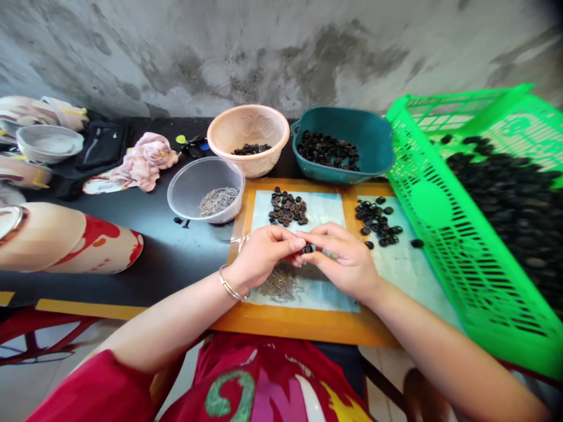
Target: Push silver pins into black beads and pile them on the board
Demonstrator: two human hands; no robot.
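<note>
My left hand (272,252) and my right hand (343,258) meet above the work mat, fingertips pinched together. Between the right fingers is a small black round piece (307,249). The left thumb and forefinger are closed right beside it; what they grip is hidden. Below the hands lies a heap of thin metal pins (279,284) on the pale sheet. Beyond them is a cluster of dark brown discs with centre holes (288,208). To the right, several shiny black round pieces (378,221) are spread on a second pale sheet.
A clear bowl of metal pins (176,190), a peach basin (215,138) and a teal basin (373,140), both holding dark pieces, stand behind the mat. A large green crate (433,205) full of black pieces fills the right. Left are a tumbler (105,246) and a pink cloth (147,161).
</note>
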